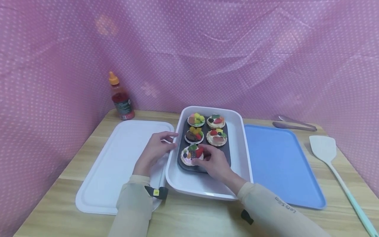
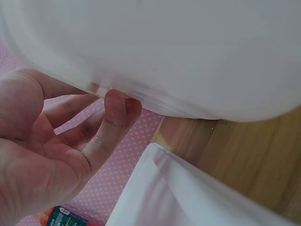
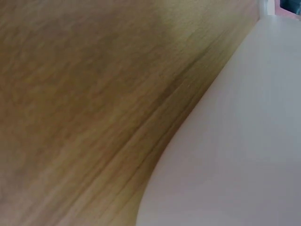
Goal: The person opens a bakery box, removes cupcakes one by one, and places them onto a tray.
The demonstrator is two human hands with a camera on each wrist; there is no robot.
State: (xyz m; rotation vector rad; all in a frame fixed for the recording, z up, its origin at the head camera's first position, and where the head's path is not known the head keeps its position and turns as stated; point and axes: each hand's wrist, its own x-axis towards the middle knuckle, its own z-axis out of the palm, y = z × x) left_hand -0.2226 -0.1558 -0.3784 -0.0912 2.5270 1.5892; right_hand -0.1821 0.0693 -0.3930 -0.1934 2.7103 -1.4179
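Observation:
My right hand (image 1: 214, 161) holds a fruit tart (image 1: 187, 157) between thumb and fingers, over the near left part of a dark muffin pan (image 1: 182, 166). Several other fruit tarts, such as one with kiwi (image 1: 196, 119) and one with a red berry (image 1: 216, 121), sit in the pan farther back. The pan stands inside a deep white tray (image 1: 240, 154). At the tray's left rim my left hand (image 1: 155, 148) grips the edge; in the left wrist view bent fingertips (image 2: 115, 108) press against it. The right wrist view shows only tabletop and the tray's wall, without the hand.
A flat white tray (image 1: 121, 158) lies left, a blue tray (image 1: 278, 161) right. Metal tongs (image 1: 293, 126) and a spatula (image 1: 323, 148) with a green handle lie at the far right. A sauce bottle (image 1: 120, 98) stands back left. Pink dotted cloth (image 1: 189, 59) surrounds the wooden table (image 1: 195, 217).

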